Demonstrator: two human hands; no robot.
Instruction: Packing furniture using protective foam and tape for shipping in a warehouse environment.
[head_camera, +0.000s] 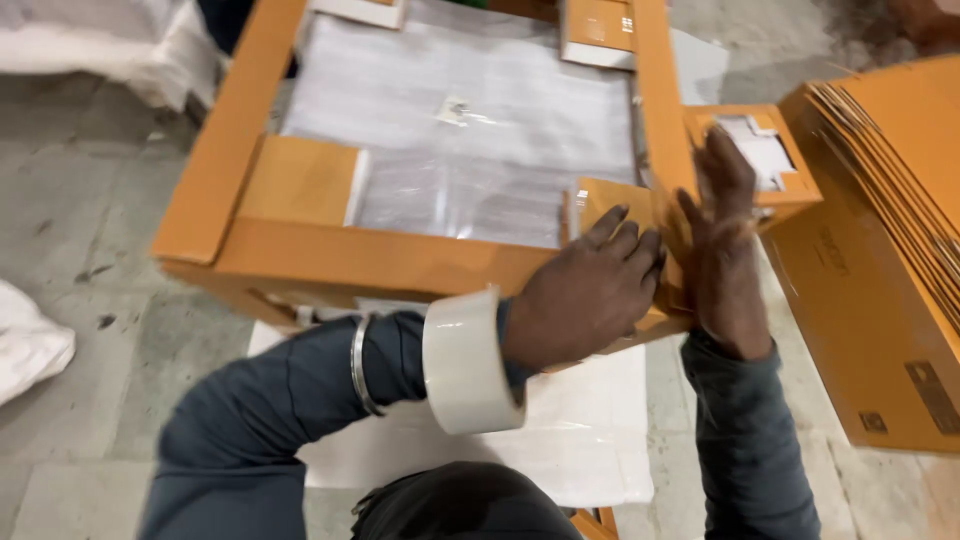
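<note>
At the far left a white sack (28, 340) lies on the grey stone floor (90, 200), and another pale bundle (110, 45) sits at the top left corner. Next to these stands a large orange cardboard box (380, 262), open at the top, with its flaps folded inward over a sheet of clear plastic wrap (470, 130) that covers what is inside. A small orange flap (300, 180) rests on the plastic near the left front corner.

The person's left arm, in a dark blue sleeve (270, 400), crosses in front of the box. A thin metal bangle (360, 365) circles the forearm, and a roll of clear tape (465, 362) is worn around the wrist like a bracelet. The left hand (585, 295) lies flat on the right front corner of the box, fingers (625, 235) together and pressed on the cardboard, gripping nothing. Under the box a white sheet (590, 440) is spread on the floor.

Just to the right, the right hand (725, 250) stands on edge against the box's right side wall, palm to the cardboard, fingers straight and together; it is blurred. Beyond it a side flap (790, 190) sticks out with a white label (765, 150) on it, close against a stack of flattened orange cartons (880, 300) that crowds the right edge.
</note>
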